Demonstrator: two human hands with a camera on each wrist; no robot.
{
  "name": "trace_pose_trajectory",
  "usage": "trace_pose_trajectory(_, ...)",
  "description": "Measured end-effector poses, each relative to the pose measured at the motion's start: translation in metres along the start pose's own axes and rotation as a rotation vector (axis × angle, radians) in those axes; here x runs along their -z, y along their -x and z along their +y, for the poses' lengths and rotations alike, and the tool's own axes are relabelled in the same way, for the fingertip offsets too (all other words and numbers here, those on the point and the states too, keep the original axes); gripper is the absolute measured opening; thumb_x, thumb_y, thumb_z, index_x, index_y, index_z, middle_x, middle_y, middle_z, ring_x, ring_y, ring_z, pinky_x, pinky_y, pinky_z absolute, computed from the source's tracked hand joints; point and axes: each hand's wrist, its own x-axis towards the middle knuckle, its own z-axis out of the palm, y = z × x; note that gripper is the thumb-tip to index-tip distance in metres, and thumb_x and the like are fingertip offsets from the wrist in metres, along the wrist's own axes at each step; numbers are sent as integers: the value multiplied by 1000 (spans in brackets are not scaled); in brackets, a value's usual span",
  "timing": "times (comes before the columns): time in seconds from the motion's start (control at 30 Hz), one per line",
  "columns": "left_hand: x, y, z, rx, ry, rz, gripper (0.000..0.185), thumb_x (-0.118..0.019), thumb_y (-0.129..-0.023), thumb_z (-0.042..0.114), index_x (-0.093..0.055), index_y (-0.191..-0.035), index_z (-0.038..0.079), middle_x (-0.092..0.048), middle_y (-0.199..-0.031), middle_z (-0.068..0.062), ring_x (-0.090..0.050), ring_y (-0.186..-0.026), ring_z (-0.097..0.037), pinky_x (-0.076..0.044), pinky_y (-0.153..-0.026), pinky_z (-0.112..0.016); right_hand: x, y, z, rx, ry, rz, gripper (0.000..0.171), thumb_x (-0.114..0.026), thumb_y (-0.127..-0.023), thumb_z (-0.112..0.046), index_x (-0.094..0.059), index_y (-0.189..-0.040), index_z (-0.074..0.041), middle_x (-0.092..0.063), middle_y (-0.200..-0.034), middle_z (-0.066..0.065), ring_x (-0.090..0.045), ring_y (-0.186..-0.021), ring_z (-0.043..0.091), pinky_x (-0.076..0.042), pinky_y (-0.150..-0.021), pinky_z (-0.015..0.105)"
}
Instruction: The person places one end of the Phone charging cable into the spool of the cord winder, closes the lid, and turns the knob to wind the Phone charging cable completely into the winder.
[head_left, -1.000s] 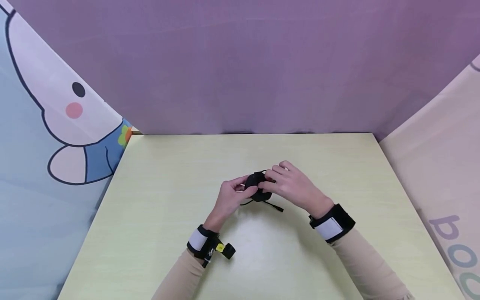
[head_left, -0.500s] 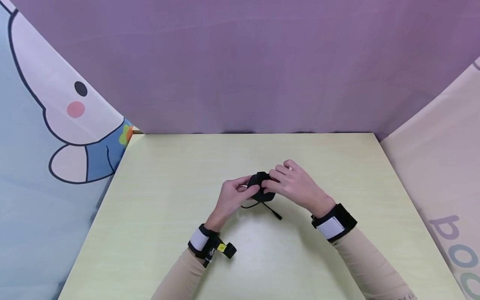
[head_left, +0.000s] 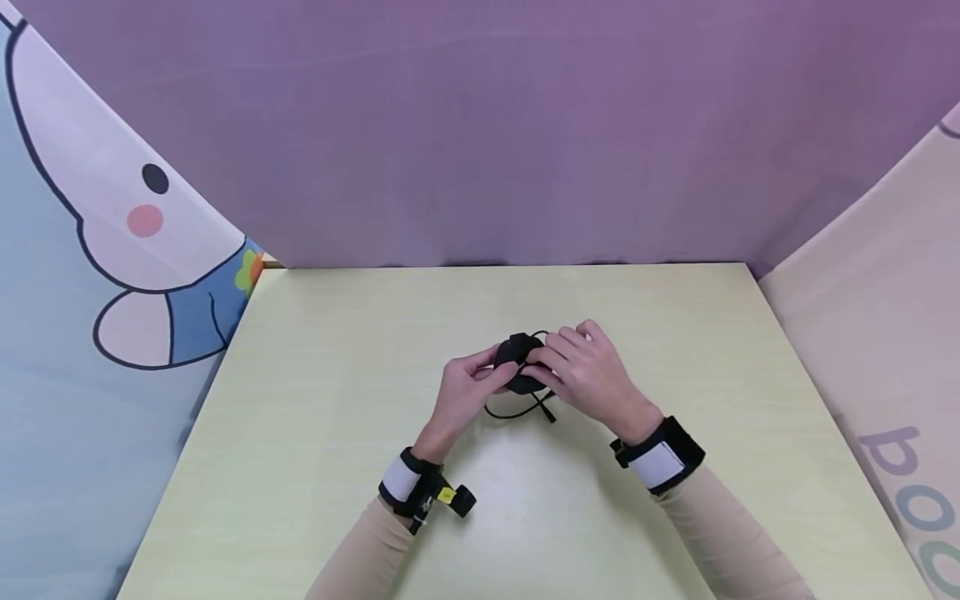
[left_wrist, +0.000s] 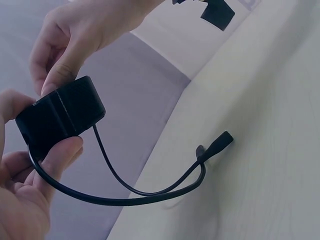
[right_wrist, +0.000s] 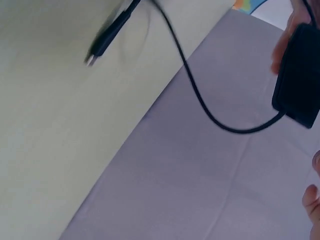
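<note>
— Holding the small black plastic box [head_left: 519, 363] above the middle of the pale yellow worktop [head_left: 300, 433], are you?

— Yes: your left hand [head_left: 467, 393] and right hand [head_left: 588, 372] both pinch it. Its thin black cable [left_wrist: 150, 190] dangles; the plug [left_wrist: 218, 144] touches the worktop and could snag, tugging the box loose.

Soft, even light from overhead — the table [head_left: 315, 433] shows a pale sheen near its front edge between the forearms, and only faint shadows. The head view is sharp, slightly bowed at its corners. In the right wrist view the cable plug [right_wrist: 107, 37] smears with motion blur.
</note>
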Motion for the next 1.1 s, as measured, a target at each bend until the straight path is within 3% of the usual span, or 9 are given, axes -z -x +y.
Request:
trace_pose_trajectory(0.13,0,1,2,-4,29,2,46,-72,-98,16,-62,-139,-1,-70,-125,-22,-75,-104,-23,-63,-82,-33,-3,1,-7,-72,-10,57,23,-75,-92,-32,-75,-90,-9,-66,-78,2,-60,-69,23,-44,-68,38)
trace_pose_trajectory(0.47,-3,2,3,-5,51,33,47,-73,-96,16,-62,-139,-1,-70,-128,-21,-75,-103,-20,-62,-86,-43,-8,1,-20,-242,-47,135,39,-63,-103,-41,-73,-85,-8,-64,-75,3,-59,-65,23,-42,-68,41)
trace_pose_trajectory(0.73,-5,3,1,-14,86,42,47,-73,-96,14,-62,-138,-3,-70,-125,-23,-75,-101,-19,-57,-89,-56,-14,2,-26,-302,-83,162,32,-67,-99,-33,-70,-83,-6,-64,-73,3,-60,-64,23,-41,-67,41)
trace_pose_trajectory(0.9,-5,2,0,-19,82,49,47,-73,-95,13,-62,-138,-4,-69,-127,-24,-75,-102,-18,-60,-87,-49,-18,2,-30,-329,-97,187,23,-75,-91,-25,-67,-81,-5,-64,-71,3,-59,-61,24,-40,-66,41)
trace_pose_trajectory(1.1,-6,2,-3,-12,93,59,47,-73,-96,14,-62,-138,-3,-68,-128,-24,-75,-102,-18,-63,-82,-34,-20,2,-36,-396,-108,181,21,-74,-91,-23,-65,-80,-7,-65,-71,3,-60,-62,23,-40,-67,41)
